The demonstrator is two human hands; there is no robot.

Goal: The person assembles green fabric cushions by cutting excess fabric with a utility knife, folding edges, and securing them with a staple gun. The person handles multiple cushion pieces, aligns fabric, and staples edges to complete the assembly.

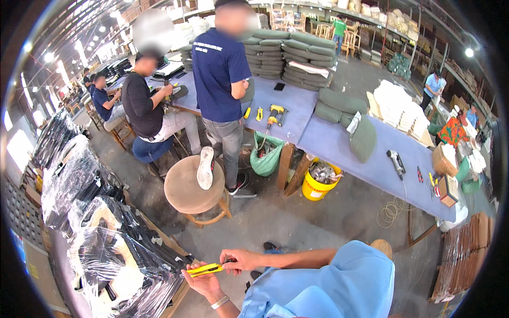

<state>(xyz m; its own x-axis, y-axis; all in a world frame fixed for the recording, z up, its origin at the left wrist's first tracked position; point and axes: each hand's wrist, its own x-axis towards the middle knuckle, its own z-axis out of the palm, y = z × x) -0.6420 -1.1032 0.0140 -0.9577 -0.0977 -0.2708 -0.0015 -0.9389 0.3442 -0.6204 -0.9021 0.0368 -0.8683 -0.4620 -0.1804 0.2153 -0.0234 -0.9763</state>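
Observation:
A yellow and black utility knife [205, 270] lies across my upturned left hand [208, 284], whose thumb and fingers grip its body. My right hand [239, 261] pinches its right end; whether those fingertips hold a separate small part is hidden. Both hands are together in front of my light blue shirt [331, 281]. Just left of them lies a plastic-wrapped bundle [114, 265] of black and pale curved parts.
A round brown stool [193, 185] stands ahead, with a co-worker's shoe on it. Beyond runs a long blue-topped table [339, 135] with dark cushions [344, 103] and a yellow nail gun [274, 114]. A yellow bucket [316, 192] stands beneath. Several people work around it.

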